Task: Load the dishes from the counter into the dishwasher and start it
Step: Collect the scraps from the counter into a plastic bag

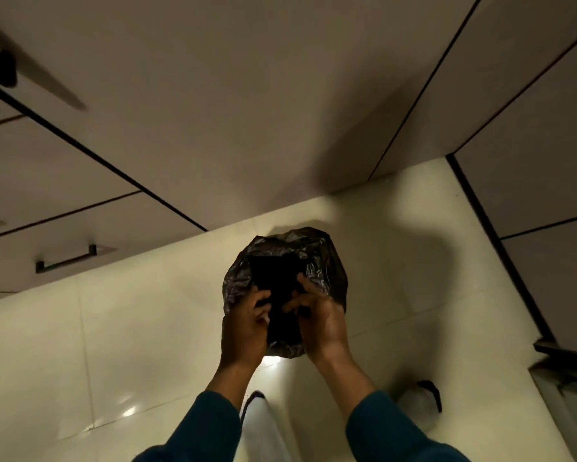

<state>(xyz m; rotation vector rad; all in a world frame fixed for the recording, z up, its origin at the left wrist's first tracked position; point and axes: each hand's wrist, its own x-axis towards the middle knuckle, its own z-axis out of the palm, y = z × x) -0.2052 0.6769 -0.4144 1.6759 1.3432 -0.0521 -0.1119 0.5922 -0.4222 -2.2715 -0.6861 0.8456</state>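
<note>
Glossy crinkled black bin bag point(285, 288), rounded, above pale floor tiles point(113, 345); left hand point(245, 331) and right hand point(320, 320) pinch its mouth.

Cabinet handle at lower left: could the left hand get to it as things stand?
Probably not right away: the left hand grips the black bag. Nothing blocks the way to the cabinet handle.

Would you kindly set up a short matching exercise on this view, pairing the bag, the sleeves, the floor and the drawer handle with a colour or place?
Things:
1. plastic bag
2. sleeves
3. floor tiles
4. drawer handle

Descriptions:
a. dark teal
b. on the cabinet front at left
c. black and crinkled, held by both hands
d. pale cream, glossy

Pairs: 1-c, 2-a, 3-d, 4-b
</note>
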